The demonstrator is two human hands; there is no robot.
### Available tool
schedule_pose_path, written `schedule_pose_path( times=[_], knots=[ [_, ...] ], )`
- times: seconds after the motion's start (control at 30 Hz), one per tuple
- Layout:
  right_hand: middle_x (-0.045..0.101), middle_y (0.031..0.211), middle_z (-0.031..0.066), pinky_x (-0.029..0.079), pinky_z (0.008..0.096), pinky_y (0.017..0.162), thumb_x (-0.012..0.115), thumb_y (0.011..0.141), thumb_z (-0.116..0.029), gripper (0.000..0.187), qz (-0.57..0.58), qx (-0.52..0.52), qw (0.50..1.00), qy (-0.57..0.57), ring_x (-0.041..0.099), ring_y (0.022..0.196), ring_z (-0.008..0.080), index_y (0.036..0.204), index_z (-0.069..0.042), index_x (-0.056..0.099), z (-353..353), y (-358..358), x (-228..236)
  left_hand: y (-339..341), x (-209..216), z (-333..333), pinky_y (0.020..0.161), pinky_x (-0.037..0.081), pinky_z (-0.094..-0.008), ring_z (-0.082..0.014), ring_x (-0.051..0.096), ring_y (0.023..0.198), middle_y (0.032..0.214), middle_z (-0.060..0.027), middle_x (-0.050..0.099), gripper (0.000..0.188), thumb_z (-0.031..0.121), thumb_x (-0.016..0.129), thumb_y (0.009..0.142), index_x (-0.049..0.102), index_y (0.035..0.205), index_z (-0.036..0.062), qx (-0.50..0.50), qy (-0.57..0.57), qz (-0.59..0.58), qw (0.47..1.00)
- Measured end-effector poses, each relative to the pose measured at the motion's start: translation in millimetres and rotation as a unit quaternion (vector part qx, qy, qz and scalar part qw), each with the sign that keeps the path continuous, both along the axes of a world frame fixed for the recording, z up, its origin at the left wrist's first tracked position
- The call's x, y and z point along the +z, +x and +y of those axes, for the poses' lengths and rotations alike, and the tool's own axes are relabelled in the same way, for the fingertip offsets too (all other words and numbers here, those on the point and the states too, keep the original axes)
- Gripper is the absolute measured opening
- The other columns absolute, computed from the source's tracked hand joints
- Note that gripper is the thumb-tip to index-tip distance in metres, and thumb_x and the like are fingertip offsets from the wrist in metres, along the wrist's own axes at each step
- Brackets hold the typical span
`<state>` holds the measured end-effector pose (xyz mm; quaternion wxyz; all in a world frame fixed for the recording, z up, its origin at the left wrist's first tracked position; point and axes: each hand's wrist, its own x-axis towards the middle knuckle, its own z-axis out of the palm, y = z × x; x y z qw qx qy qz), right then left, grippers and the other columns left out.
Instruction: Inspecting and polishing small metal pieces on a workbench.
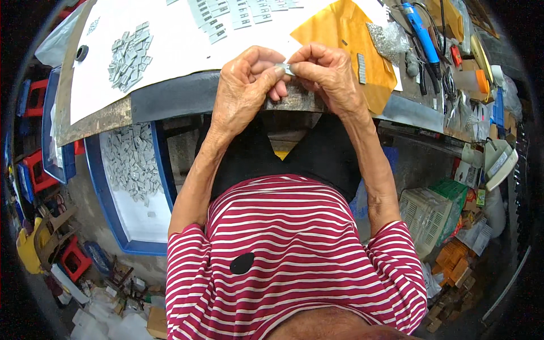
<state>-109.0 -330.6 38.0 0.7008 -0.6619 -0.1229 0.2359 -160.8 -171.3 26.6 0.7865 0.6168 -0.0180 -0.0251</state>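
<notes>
One table spans the top of the frame, and one white sheet covers much of it. Below, at centre left, stands one large blue tray with a heap of grey pieces too many to count. One orange-yellow paper lies on the table right of top centre. A second, smaller blue tray shows at the far left.

Two bare hands meet at upper centre, near the table's front edge. The left hand pinches with thumb and index finger, its other fingers loosely curled; the right hand also pinches with thumb and forefinger, the rest folded in. Both grip one small grey piece, between the fingertips and partly hidden by them.

At the upper edge sit several rows of grey pieces with dark marks, cut off by the frame, so their number cannot be told. One loose pile lies upper left, its overlapping pieces uncountable. One blue-handled tool is at upper right. One short grey strip rests on the orange-yellow paper; one black ring sits upper left. Smallest is one dark bit on that paper.
</notes>
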Motion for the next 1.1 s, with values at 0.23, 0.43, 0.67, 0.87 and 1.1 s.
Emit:
schedule_pose_path(
  times=[0.23,0.43,0.67,0.87,1.1],
  knots=[
    [0.057,0.064,0.0001,0.037,0.0176,0.049,0.060,0.075,-0.005,0.007,0.014,0.015,1.000,0.014,0.046,0.052,0.0040,0.079,0.001,0.061,0,6,4,0,3,3,0.053,0.047,-0.0188,-0.0080,0.057,0.060,0.070,-0.0059,0.060,0.013,0.004,0.053,0.085,0.054,0.096,-0.0019,-0.008,0.072,-0.016,0.997],
    [0.056,0.065,-0.0005,0.037,0.0158,0.049,0.059,0.079,-0.008,0.012,0.048,0.023,0.997,0.062,0.048,0.054,0.0045,0.085,0.002,0.062,3,7,2,-1,9,10,0.050,0.047,-0.0216,-0.0088,0.056,0.055,0.062,-0.0060,0.059,0.015,0.006,0.057,0.082,0.055,0.096,0.0003,0.044,0.247,-0.095,0.963],
    [0.056,0.067,0.0007,0.039,0.0149,0.051,0.056,0.083,-0.009,0.016,0.061,0.024,0.991,0.119,0.049,0.056,0.0043,0.092,0.004,0.061,18,8,-4,-1,17,27,0.055,0.045,-0.0188,-0.0056,0.054,0.063,0.076,-0.0031,0.061,0.019,0.007,0.060,0.081,0.057,0.098,-0.0013,0.056,0.295,-0.055,0.952],
    [0.056,0.065,0.0011,0.040,0.0157,0.052,0.056,0.081,-0.007,0.015,0.042,0.022,0.995,0.090,0.049,0.056,0.0051,0.091,0.003,0.061,37,13,0,3,18,40,0.052,0.045,-0.0277,-0.0157,0.056,0.057,0.069,-0.0102,0.059,0.016,0.009,0.062,0.077,0.059,0.090,-0.0006,0.110,0.332,-0.137,0.927],
    [0.059,0.074,0.0060,0.043,0.0185,0.055,0.052,0.083,-0.007,0.017,0.032,-0.031,0.998,0.042,0.052,0.060,0.0073,0.094,0.006,0.058,49,15,4,16,17,61,0.055,0.045,-0.0281,-0.0166,0.055,0.059,0.070,-0.0111,0.059,0.016,0.009,0.064,0.074,0.061,0.086,-0.0013,0.153,0.338,-0.110,0.922]
  ],
)
